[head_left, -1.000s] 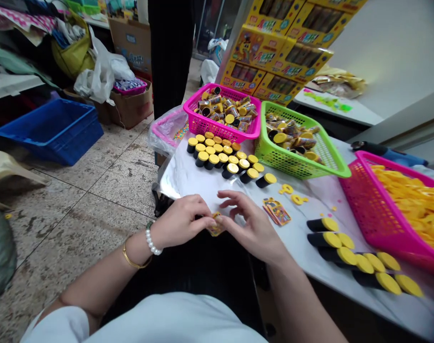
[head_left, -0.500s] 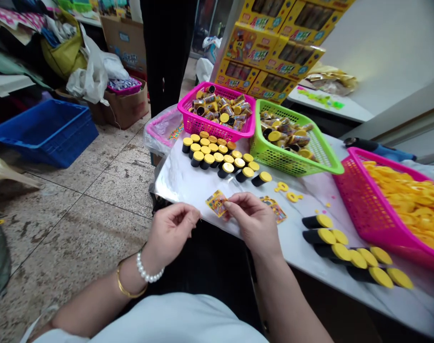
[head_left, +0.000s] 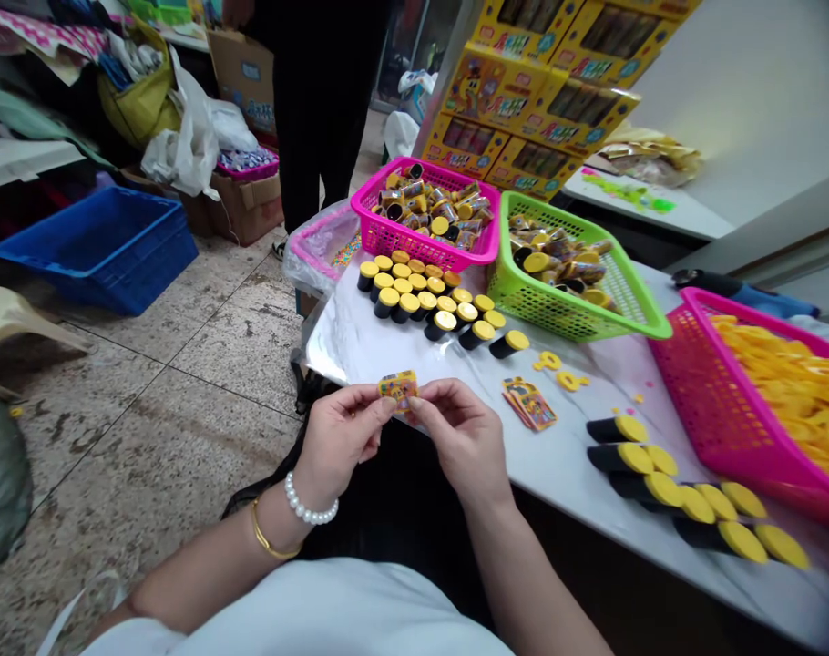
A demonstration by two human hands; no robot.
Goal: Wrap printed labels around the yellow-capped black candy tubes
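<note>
A small yellow printed label (head_left: 398,386) is pinched between both hands just over the table's front edge. My left hand (head_left: 346,426) grips its left side with thumb and fingers, and a pearl bracelet and a gold bangle circle that wrist. On the label's right side, my right hand (head_left: 461,435) closes thumb against fingers. To the right of that hand lies a small stack of similar labels (head_left: 530,404). Beyond the hands, several black tubs with yellow lids (head_left: 445,322) stand in rows on the white table (head_left: 360,355).
Behind the rows are a pink basket (head_left: 428,253) and a green basket (head_left: 571,314) of wrapped tubs. Two yellow ring-shaped pieces (head_left: 548,361) lie nearby. At right are more tubs (head_left: 650,487) and a pink basket (head_left: 701,401) of yellow parts. A person in dark trousers (head_left: 325,109) stands behind.
My left hand has moved right and taken hold of the label's left side. The right hand has brought the label left and nearer, uncovering the label stack. The whole view has shifted slightly.
</note>
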